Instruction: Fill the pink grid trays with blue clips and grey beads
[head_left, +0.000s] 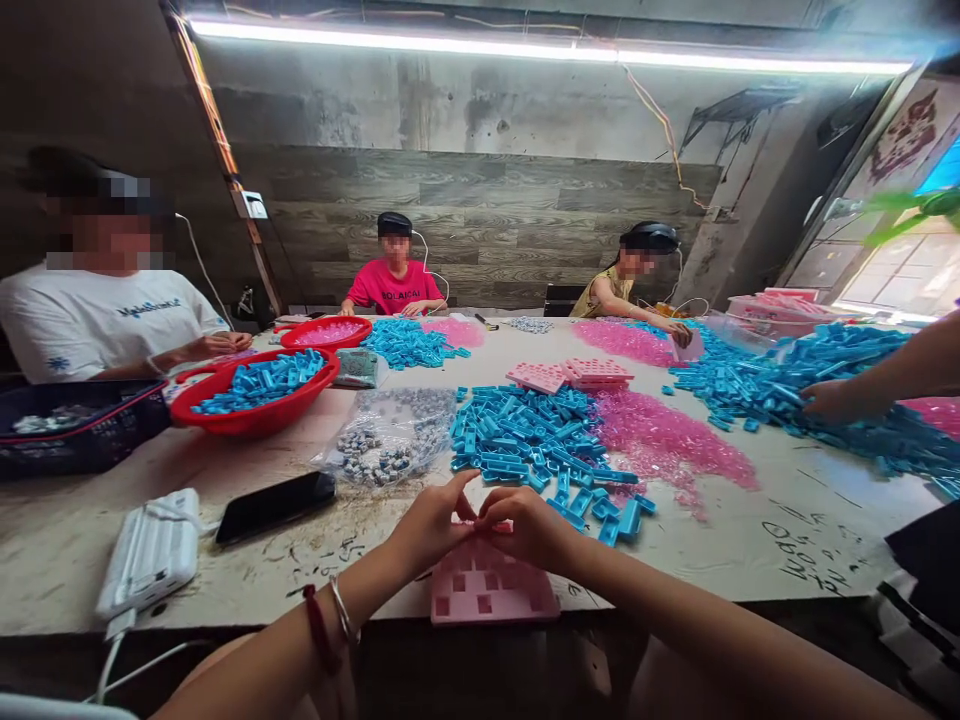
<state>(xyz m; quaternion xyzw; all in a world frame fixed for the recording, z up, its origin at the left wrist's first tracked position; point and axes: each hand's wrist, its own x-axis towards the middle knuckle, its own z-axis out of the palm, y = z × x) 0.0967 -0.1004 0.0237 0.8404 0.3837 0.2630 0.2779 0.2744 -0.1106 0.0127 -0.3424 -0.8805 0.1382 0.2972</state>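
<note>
A pink tray with square holes lies at the table's front edge, close to me. Over its far end my left hand and my right hand meet, fingers bent and pressed together. A small pink edge shows between the fingertips; whether it is a separate piece or part of the tray I cannot make out. Just beyond the hands lies a heap of blue plastic pieces, with clear pink pieces to its right. Two pink hole trays rest behind the blue heap.
Left of the heap are a plastic bag of small metallic parts, a black phone, a white power bank and a red basket. Another person's hand reaches into a large blue heap at right. Three people sit around the table.
</note>
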